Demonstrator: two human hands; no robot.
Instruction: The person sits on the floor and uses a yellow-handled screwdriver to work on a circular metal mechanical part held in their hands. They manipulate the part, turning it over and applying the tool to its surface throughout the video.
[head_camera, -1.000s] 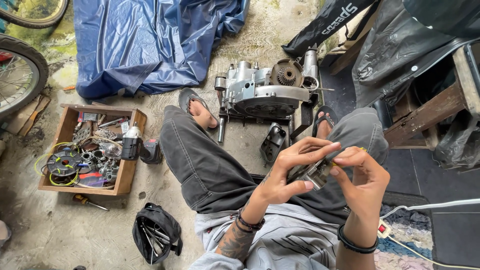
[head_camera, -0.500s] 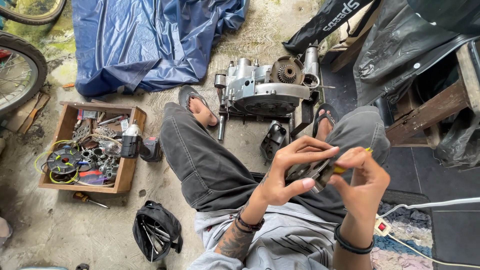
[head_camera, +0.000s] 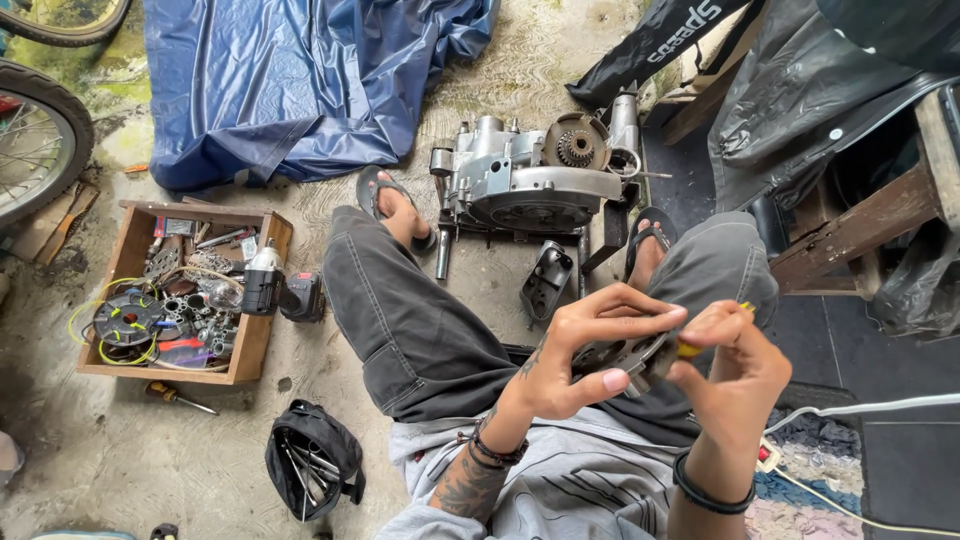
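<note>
Fingers of the left hand (head_camera: 575, 355) are clamped around a small round metal part (head_camera: 625, 355), with the thumb underneath and the fingertips over its top edge. The right hand (head_camera: 730, 365) is closed on a yellow-handled tool (head_camera: 690, 348), whose tip is set against the metal part; how far the tool reaches into it cannot be told. Both hands are held together above the lap, over dark grey trousers (head_camera: 420, 330).

Just beyond the knees, a grey engine block (head_camera: 530, 180) is seen standing on the concrete floor (head_camera: 120, 450), with a sandalled foot at either side. A dark metal cover (head_camera: 548, 280) lies just in front of the engine, between the legs. To the left, a wooden box (head_camera: 255, 345) filled with small parts and wire is placed, and a cordless drill (head_camera: 275, 290) rests at its right edge. A screwdriver (head_camera: 175, 397) lies near the box's front, and an open black tool pouch (head_camera: 312, 470) lies beside the left hip. A blue tarpaulin (head_camera: 300, 80) is spread further off, with a bicycle wheel (head_camera: 40, 140) at the far left.
</note>
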